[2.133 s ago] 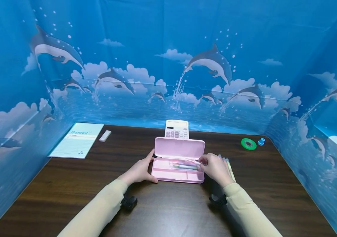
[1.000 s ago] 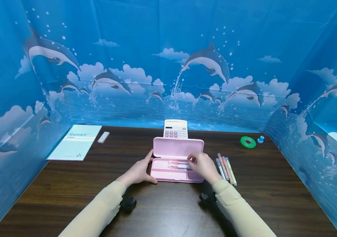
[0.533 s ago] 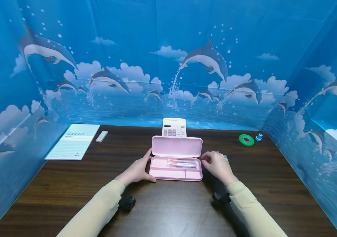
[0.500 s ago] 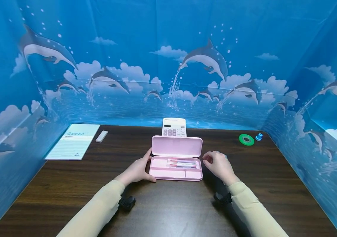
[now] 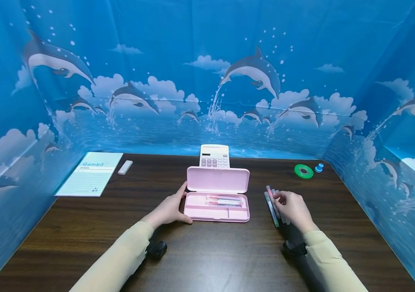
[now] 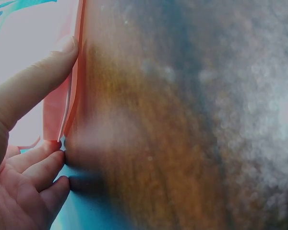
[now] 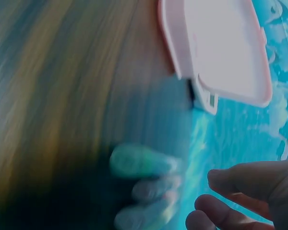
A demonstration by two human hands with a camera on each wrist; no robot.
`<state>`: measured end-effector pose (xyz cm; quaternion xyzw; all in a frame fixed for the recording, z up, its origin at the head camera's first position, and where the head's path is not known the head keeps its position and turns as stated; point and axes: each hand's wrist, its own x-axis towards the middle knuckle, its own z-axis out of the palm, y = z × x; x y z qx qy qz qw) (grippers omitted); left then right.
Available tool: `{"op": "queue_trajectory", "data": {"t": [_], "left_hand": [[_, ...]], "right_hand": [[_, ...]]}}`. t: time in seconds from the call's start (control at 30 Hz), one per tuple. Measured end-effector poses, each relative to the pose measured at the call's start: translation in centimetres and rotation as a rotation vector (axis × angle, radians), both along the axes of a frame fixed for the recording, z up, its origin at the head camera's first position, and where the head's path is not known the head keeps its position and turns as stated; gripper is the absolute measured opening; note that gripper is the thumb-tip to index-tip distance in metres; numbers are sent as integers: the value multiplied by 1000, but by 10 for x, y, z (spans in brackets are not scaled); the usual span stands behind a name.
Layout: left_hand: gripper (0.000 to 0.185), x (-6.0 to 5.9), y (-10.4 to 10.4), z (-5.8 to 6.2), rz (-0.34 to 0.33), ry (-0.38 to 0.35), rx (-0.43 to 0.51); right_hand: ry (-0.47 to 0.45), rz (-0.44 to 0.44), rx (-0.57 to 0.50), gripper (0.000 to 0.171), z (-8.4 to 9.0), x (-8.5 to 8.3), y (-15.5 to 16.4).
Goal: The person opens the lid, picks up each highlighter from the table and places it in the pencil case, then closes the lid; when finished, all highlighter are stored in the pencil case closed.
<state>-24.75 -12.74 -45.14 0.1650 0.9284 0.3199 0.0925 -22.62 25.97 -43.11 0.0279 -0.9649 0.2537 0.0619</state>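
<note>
An open pink pencil case (image 5: 197, 212) lies mid-table with its lid (image 5: 217, 180) standing up. A few pens (image 5: 225, 200) lie in its tray. My left hand (image 5: 170, 209) grips the case's left end, thumb (image 6: 38, 81) along the rim and fingers curled at the near corner. My right hand (image 5: 293, 207) hovers to the right of the case over several loose pens (image 5: 270, 201) on the table, its fingertips at or just above them. In the right wrist view the fingers (image 7: 249, 191) are relaxed beside the blurred pens (image 7: 144, 165), and the case (image 7: 221, 48) sits beyond.
A calculator (image 5: 214, 156) stands behind the case. At the back left lie a notepad (image 5: 90, 173) and a white eraser (image 5: 125, 167). A green tape roll (image 5: 304, 171) and a small blue object (image 5: 319, 167) sit at the back right. Blue dolphin-print sheets wall three sides.
My right hand left the case's tray and moved right to the loose pens on the table. The left hand has kept its hold on the case.
</note>
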Motion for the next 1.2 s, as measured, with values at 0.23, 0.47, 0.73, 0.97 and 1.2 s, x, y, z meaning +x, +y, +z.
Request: {"op": "queue_trajectory", "data": {"t": [0.23,0.47,0.73,0.97,1.2], "left_hand": [[126,0,0,-1,3,-8,-14],[125,0,0,0,14,-9,-3],[125,0,1,-1,10,-7,1],[125,-1,2,-1,4,-3,-5],[125,0,2,-1,7,-4,0]], "right_hand": [[-41,-58,16,17,-7,5,20],[-88,-61,33,19,-10,9,27],[-107,-71,34,21,-11,7,31],[-131,-83,14,20,-10,8,31],[-187,-131,-7,19,-9,9,34]]}}
